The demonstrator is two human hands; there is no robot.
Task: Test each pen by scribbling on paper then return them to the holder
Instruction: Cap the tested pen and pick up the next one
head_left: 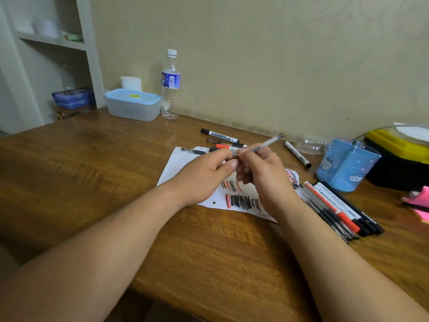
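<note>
Clear pen [267,143]: held above the paper [176,163], long axis slanting from the hands away and to the right. Right hand [264,175] grips the barrel; left hand [209,175] pinches the near end. Holder [343,168]: right of the right hand, which is the nearer; loose marker [297,154] on the table [116,159] between them.

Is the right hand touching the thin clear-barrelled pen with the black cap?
Touching. The head view shows the right hand with fingers curled round the thin clear-barrelled pen; the left hand pinches its lower end.
</note>
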